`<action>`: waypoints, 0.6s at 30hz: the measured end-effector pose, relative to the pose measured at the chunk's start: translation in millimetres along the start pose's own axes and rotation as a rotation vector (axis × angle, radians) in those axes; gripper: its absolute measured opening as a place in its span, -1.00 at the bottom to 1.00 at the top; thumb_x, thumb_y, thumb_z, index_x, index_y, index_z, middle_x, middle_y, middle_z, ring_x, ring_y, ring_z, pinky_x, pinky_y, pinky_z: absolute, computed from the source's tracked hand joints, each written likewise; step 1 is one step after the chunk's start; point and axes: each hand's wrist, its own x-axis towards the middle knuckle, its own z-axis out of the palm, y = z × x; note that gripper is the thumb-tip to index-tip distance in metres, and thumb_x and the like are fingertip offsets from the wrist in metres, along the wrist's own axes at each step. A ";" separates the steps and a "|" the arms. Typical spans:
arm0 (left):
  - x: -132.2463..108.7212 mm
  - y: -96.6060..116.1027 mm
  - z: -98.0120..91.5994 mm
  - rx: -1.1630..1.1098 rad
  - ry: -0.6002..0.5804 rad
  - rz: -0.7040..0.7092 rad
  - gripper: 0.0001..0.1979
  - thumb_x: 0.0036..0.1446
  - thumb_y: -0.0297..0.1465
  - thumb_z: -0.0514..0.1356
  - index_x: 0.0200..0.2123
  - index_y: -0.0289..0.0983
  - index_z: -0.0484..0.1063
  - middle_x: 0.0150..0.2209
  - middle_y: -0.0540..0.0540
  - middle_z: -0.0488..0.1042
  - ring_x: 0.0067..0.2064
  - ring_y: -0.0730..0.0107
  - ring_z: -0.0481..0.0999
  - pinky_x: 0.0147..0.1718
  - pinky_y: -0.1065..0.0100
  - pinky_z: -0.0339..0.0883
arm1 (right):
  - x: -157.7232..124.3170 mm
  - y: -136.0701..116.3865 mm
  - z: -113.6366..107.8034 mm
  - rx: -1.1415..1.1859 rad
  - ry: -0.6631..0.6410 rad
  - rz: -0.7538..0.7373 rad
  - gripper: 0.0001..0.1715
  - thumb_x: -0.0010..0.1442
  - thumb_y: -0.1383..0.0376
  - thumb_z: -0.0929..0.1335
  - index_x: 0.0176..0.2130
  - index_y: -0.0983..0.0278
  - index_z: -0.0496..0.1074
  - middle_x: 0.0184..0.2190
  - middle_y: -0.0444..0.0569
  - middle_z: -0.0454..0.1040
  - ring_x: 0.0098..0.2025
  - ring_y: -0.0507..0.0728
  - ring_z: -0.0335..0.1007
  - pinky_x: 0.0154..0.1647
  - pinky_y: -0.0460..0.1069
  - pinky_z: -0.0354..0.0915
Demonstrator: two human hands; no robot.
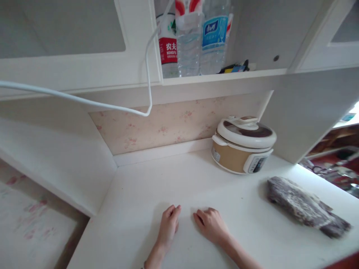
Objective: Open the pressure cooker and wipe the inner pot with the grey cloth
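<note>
Both of my hands rest on the white countertop point(162, 179), a short gap apart. My left hand point(168, 226) is curled into a loose fist, thumb side up, and nothing shows in it. My right hand point(211, 225) lies knuckles up with its fingers curled in, also with nothing visible in it. To the right of my right hand lies a crumpled, mottled grey-brown fuzzy cloth point(300, 203). Farther back stands a tan and white electric cooker point(238, 149) with its lid on and a control panel at the front. Neither hand touches the cloth or the cooker.
An overhead cabinet shelf point(252, 74) holds several plastic water bottles point(189, 48) and some small dark items. A white cable point(106, 107) hangs in front of the cabinet. Side panels point(53, 157) bound the counter at left and right. Blurred clutter point(339, 172) lies beyond the right edge.
</note>
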 end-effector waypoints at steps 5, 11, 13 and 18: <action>13.1 -11.1 0.0 0.105 -0.005 -0.006 -0.47 -0.04 0.11 0.15 -0.58 -0.17 0.01 -0.69 0.17 -0.08 -0.66 0.55 -0.11 -0.68 0.40 -0.23 | 4.2 -6.2 2.2 -0.031 0.045 0.077 -0.51 0.34 0.18 0.07 -0.40 0.20 0.44 -0.53 -0.03 0.52 -0.47 0.12 0.43 -0.37 -0.02 0.06; 17.9 -14.6 -1.0 0.174 -0.030 0.015 -0.49 0.00 0.08 0.12 -0.57 -0.17 -0.01 -0.69 0.16 -0.07 -0.65 0.53 -0.09 -0.67 0.40 -0.21 | 3.6 -7.0 0.5 -0.035 0.053 0.077 -0.55 0.33 0.19 0.10 -0.39 0.21 0.44 -0.52 -0.03 0.52 -0.46 0.12 0.44 -0.35 -0.02 0.08; 15.4 -10.7 -1.2 0.182 -0.031 0.020 -0.49 0.01 0.08 0.12 -0.57 -0.17 -0.01 -0.69 0.16 -0.07 -0.65 0.53 -0.09 -0.67 0.41 -0.21 | 2.4 -5.7 -0.2 -0.012 0.043 0.072 -0.55 0.33 0.19 0.10 -0.39 0.22 0.44 -0.51 -0.01 0.53 -0.46 0.11 0.44 -0.34 -0.03 0.10; 6.0 1.1 1.2 0.159 -0.009 0.024 -0.51 0.01 0.04 0.15 -0.57 -0.19 0.01 -0.67 0.18 -0.07 -0.65 0.57 -0.09 -0.67 0.45 -0.19 | 0.9 0.0 -5.9 0.132 -0.037 0.060 -0.48 0.34 0.13 0.06 -0.37 0.23 0.45 -0.46 0.02 0.54 -0.40 0.13 0.45 -0.29 -0.03 0.16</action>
